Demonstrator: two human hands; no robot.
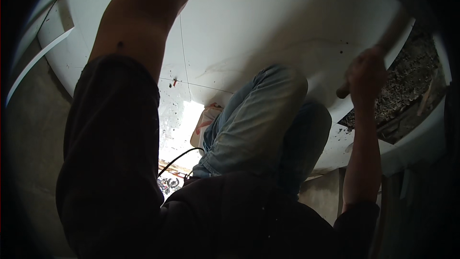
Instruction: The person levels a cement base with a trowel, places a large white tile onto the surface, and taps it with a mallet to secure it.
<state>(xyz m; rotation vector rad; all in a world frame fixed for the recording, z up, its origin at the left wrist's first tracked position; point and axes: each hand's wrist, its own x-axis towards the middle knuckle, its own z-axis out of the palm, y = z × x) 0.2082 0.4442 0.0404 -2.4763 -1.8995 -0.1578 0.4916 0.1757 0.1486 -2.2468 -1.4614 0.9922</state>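
My right hand [368, 74] is wrapped round the wooden handle of a tool [395, 28]. The handle's butt sticks out below my fist, and its far end runs up into the dark at the upper right, where I cannot make out the head. The hand is above the edge of a hole in the floor [407, 84] that shows rough, dark, crumbly material. My left forearm [139, 19] reaches forward and leaves the picture at the top, so the left hand is out of sight. Large pale tiles [230, 24] lie under both arms.
My bent knees in jeans [263, 120] are in the middle, with a shoe [203, 124] beside them. Small crumbs and a reddish bit [175, 82] lie on the tiles. A white curved-looking strip [40, 60] is at the left. A black cable [177, 159] runs behind me.
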